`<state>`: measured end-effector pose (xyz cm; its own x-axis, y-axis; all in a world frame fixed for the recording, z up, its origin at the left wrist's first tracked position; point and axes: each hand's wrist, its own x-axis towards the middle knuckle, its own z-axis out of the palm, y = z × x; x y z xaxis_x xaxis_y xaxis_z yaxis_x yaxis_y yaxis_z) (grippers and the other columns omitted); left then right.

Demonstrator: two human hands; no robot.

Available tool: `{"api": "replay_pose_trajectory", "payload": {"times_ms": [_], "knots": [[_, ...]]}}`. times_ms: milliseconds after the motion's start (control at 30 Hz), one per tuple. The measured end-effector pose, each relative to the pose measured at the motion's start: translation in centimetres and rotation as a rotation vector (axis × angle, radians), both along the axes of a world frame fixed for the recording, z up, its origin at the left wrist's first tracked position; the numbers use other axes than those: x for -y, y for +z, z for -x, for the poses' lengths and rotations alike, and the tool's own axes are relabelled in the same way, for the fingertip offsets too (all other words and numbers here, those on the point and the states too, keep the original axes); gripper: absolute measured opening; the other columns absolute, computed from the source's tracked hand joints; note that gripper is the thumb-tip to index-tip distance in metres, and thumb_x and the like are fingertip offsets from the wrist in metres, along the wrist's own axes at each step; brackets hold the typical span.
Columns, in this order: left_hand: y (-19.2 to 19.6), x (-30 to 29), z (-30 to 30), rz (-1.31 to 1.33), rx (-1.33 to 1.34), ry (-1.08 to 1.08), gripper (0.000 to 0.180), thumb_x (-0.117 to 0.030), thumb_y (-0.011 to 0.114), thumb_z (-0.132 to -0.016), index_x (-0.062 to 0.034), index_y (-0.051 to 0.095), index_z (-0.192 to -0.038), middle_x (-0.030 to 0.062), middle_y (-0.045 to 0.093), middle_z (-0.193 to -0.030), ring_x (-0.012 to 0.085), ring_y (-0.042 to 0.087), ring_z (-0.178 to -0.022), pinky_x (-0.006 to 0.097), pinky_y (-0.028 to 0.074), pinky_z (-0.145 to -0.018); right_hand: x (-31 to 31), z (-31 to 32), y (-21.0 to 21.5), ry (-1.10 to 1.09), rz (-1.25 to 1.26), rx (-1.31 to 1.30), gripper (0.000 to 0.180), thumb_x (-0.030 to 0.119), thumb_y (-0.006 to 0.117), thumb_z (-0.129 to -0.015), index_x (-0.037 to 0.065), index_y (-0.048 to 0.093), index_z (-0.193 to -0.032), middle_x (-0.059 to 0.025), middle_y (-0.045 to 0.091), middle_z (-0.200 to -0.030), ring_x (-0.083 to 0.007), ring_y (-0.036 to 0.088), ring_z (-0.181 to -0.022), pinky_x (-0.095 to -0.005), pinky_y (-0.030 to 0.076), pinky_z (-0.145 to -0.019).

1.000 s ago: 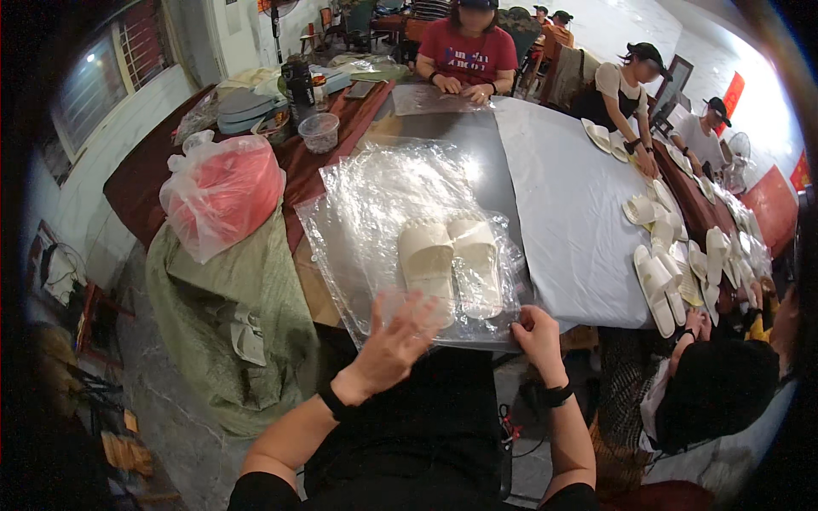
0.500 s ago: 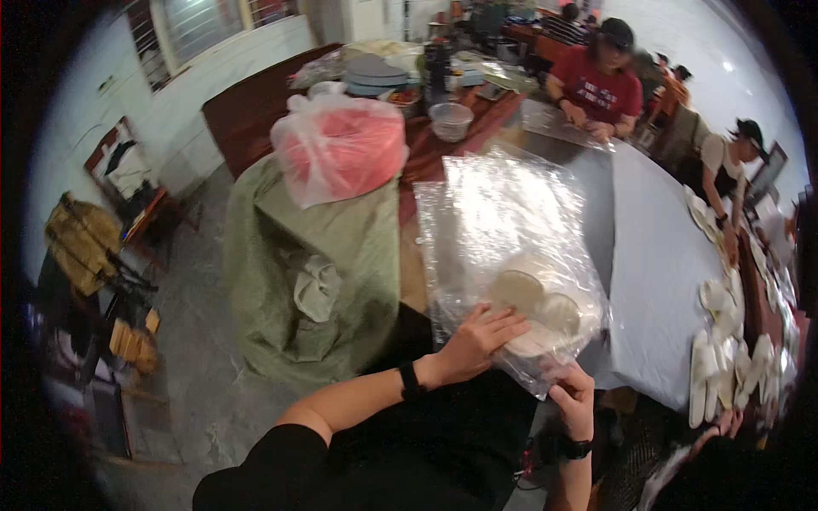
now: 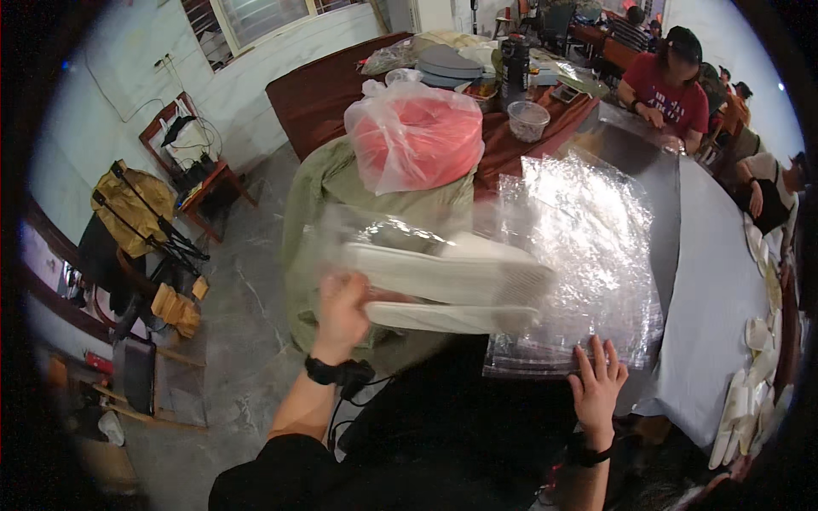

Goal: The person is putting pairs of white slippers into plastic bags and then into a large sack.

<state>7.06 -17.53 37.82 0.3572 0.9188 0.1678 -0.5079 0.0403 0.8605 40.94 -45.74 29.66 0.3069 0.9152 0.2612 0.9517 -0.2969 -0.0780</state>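
Note:
My left hand point(image 3: 342, 311) is closed on the ends of a pair of cream-white slippers point(image 3: 452, 277), which appear to be in a clear plastic bag point(image 3: 392, 228). The pair is held sideways above the table edge and smeared by motion, its other ends pointing right. My right hand point(image 3: 598, 383) lies with fingers spread on the near edge of a stack of clear plastic bags point(image 3: 588, 247). It holds nothing.
A translucent bag of red contents point(image 3: 416, 140) rests on green sacking point(image 3: 319, 183) at left. Behind are a plastic tub point(image 3: 528, 121) and black bottle point(image 3: 514, 72). Slippers point(image 3: 740, 409) line the grey table's right edge. A person in red point(image 3: 673, 94) works across.
The slippers have swung left and up off the bag stack in my left hand. My right hand has let go of the bag edge and now lies flat on the stack. The view has shifted left.

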Motion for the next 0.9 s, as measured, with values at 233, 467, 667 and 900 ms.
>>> {"api": "replay_pose_trajectory", "payload": {"times_ms": [233,467,667,900], "knots": [[-0.6,-3.1,10.6,0.07,0.021,0.52,0.039,-0.025,0.056,-0.108,0.0056,0.055,-0.133,0.0155,0.065,-0.129,0.0265,0.067,-0.109,0.042,0.057,-0.091,-0.3,-0.2,0.0,0.002,-0.005,0.04,0.054,0.032,0.069,-0.092,0.018,0.061,-0.143,-0.0098,0.042,-0.162,-0.0357,0.033,-0.15,-0.0518,0.025,-0.113],[-8.5,-8.0,13.2,0.261,-0.336,0.552,0.03,-0.021,0.056,-0.108,0.0073,0.061,-0.118,0.0148,0.07,-0.108,0.0228,0.07,-0.089,0.039,0.059,-0.077,-0.3,-0.1,0.1,0.009,0.013,0.003,0.056,0.029,0.071,-0.09,0.018,0.06,-0.144,-0.0098,0.039,-0.164,-0.0351,0.03,-0.152,-0.0521,0.024,-0.115],[-14.0,-13.5,8.9,0.345,-0.269,0.589,0.028,-0.022,0.058,-0.107,0.0055,0.06,-0.104,0.0061,0.064,-0.087,0.0176,0.062,-0.072,0.036,0.054,-0.065,-0.4,0.5,0.9,-0.007,0.027,-0.059,0.057,0.025,0.072,-0.089,0.019,0.06,-0.144,-0.0104,0.04,-0.163,-0.0353,0.031,-0.151,-0.0535,0.023,-0.116],[-15.3,-16.5,1.5,0.079,-0.245,0.96,0.04,-0.022,0.052,-0.11,0.0066,0.05,-0.138,0.0163,0.062,-0.125,0.0242,0.062,-0.108,0.04,0.052,-0.091,-0.2,0.0,0.3,-0.04,0.065,-0.035,0.057,0.026,0.073,-0.087,0.018,0.061,-0.142,-0.0086,0.041,-0.162,-0.036,0.032,-0.15,-0.056,0.022,-0.117]]}}
